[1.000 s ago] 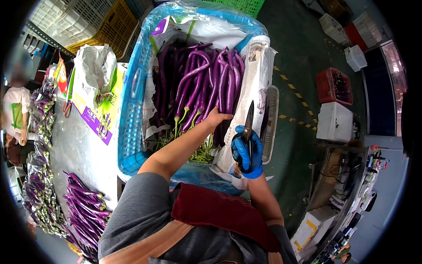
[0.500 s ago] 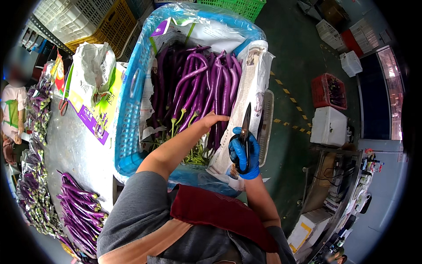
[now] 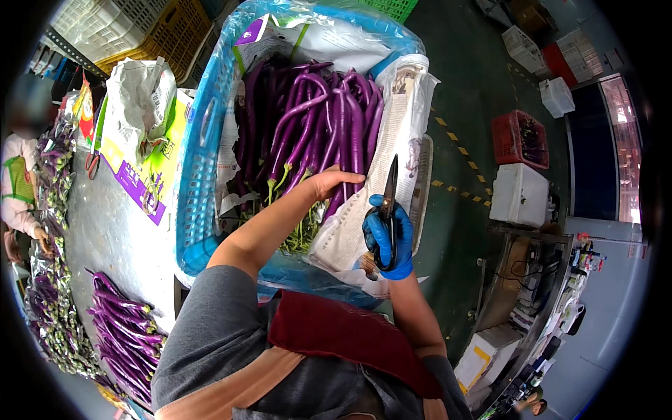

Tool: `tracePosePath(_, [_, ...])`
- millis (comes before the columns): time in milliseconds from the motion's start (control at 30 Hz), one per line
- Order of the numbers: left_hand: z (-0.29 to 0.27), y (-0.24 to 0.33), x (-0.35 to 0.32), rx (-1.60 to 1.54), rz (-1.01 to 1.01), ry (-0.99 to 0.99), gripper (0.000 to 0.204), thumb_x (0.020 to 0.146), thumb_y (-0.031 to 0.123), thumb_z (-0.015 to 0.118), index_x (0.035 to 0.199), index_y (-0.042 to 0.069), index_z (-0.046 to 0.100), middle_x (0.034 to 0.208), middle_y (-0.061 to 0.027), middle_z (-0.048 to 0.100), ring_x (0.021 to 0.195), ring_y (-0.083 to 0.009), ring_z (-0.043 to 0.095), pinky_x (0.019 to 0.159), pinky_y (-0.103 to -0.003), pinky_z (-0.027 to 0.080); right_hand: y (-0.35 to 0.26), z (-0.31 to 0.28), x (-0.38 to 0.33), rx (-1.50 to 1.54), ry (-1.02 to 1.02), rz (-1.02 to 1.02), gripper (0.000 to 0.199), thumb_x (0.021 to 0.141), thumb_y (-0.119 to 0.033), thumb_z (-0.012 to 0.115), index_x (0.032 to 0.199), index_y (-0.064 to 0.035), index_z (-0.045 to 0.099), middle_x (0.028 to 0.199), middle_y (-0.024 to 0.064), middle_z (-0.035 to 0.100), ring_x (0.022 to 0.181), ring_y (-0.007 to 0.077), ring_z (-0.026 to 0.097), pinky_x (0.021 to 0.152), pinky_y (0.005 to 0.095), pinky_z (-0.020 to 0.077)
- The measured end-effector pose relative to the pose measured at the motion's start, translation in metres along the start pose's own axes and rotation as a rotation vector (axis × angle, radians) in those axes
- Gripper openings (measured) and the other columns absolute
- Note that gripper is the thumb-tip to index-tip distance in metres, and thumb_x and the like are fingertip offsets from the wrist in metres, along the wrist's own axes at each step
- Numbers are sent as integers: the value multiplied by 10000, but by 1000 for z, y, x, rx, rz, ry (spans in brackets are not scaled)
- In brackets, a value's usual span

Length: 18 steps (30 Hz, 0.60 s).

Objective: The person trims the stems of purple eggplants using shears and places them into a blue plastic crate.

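Long purple eggplants (image 3: 294, 122) fill a blue plastic basket (image 3: 197, 175) lined with clear film and printed paper. My bare left hand (image 3: 334, 183) is closed around several eggplants at the right of the pile. Its thumb lies across them, and its other fingers are mostly hidden. In a blue glove, my right hand (image 3: 393, 241) holds black-handled scissors (image 3: 392, 185) over the newspaper (image 3: 388, 140) along the basket's right side. The scissor blades look closed and point away from me. Green stem ends (image 3: 301, 234) show below my left forearm.
On the left table (image 3: 126, 231) lie more eggplants (image 3: 122, 325), bagged produce (image 3: 52, 294) and crumpled paper (image 3: 140, 98). Another person's hand (image 3: 43, 241) is at the far left. Crates (image 3: 115, 28) are stacked behind. To the right stand a red crate (image 3: 507, 140) and white foam box (image 3: 519, 196).
The view has shifted slightly. My left hand has moved a little left and away from me, still at the eggplants. My right hand keeps the scissors in nearly the same place.
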<state>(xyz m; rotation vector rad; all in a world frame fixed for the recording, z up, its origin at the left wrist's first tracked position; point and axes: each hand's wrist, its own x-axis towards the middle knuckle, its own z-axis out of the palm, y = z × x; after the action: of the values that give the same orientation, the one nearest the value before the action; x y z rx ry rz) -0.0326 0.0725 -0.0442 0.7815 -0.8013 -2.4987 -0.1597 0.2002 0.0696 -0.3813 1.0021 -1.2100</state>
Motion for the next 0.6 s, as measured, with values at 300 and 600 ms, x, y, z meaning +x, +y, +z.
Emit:
tracePosePath(300, [-13,-15,-3,-470,-131,-77,435,759,163,596,1135,-23,480,1070,-172,567,986,-281,555,906,-424,414,-2,9,1,-69,11,-109,295,890,-180,412,1106,4,492,652,120,519,436,97,458,385,162,377])
tracePosePath(600, [-50,-24,-4,-533,6,-150,467,740,181,594,1152,-8,485,1092,-173,562,987,-287,562,925,-432,404,7,7,22,145,20,-152,273,865,-55,482,1131,-12,440,843,94,533,726,144,533,640,240,439])
